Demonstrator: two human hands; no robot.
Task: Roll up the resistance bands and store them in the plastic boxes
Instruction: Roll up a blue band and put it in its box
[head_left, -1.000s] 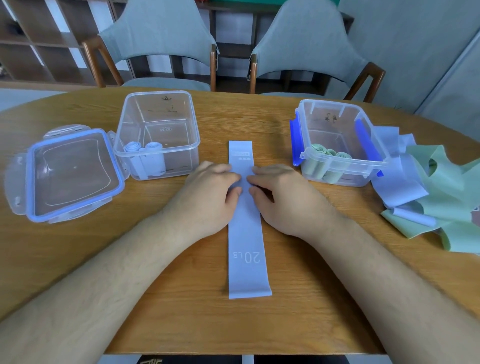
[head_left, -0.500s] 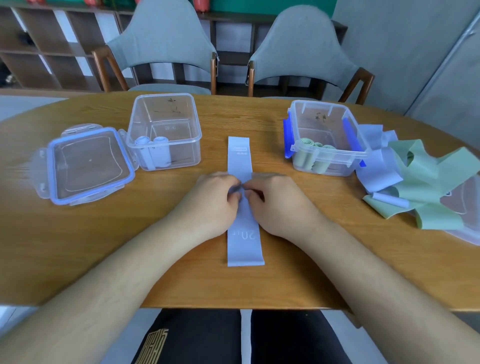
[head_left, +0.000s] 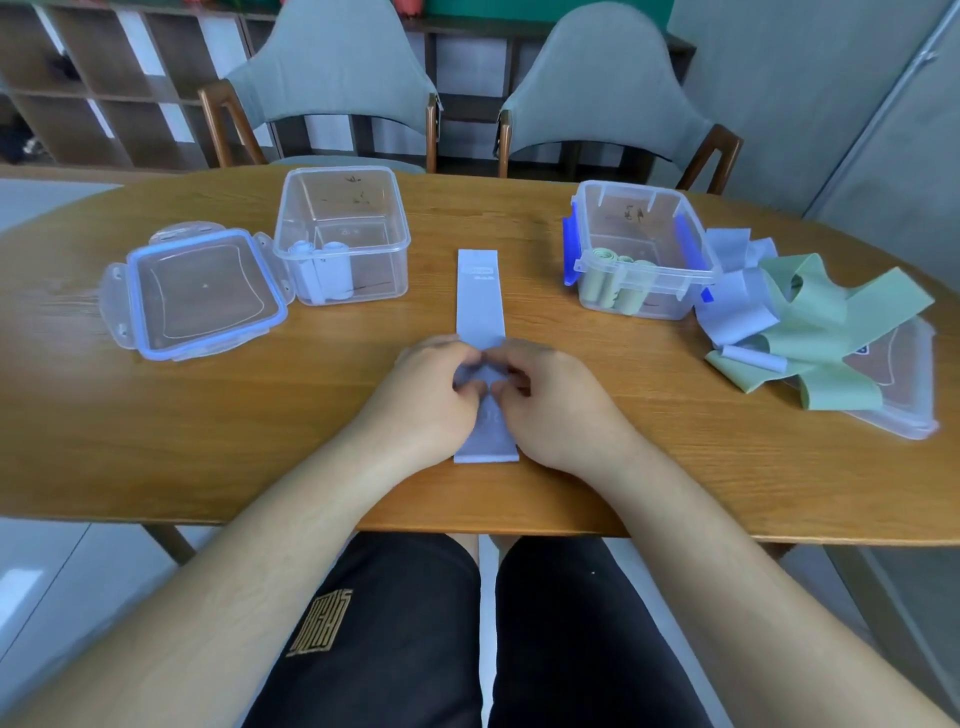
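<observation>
A light blue resistance band is pinched by both hands at about its middle. The fingers and thumb of the left hand are curled onto the band's left half, and those of the right hand onto its right half. The fingertips nearly meet over the strip. A small raised fold of band is bunched between them; whether a roll has been started cannot be told.

Beyond the grip, the far part of the band is laid flat on the wooden table, with a printed label at its far end. Below the grip, the near end is seen flat between the two wrists.

Left of the grip and further out, an open clear box is seen, with rolled blue bands standing inside. Just left of that box, a blue-rimmed lid is laid flat.

Right of the grip and further out, a second clear box with blue latches is seen, holding rolled green bands. Further right, a loose pile of green and blue bands is heaped, partly over another lid. One small blue roll is lying at the pile's near edge.
</observation>
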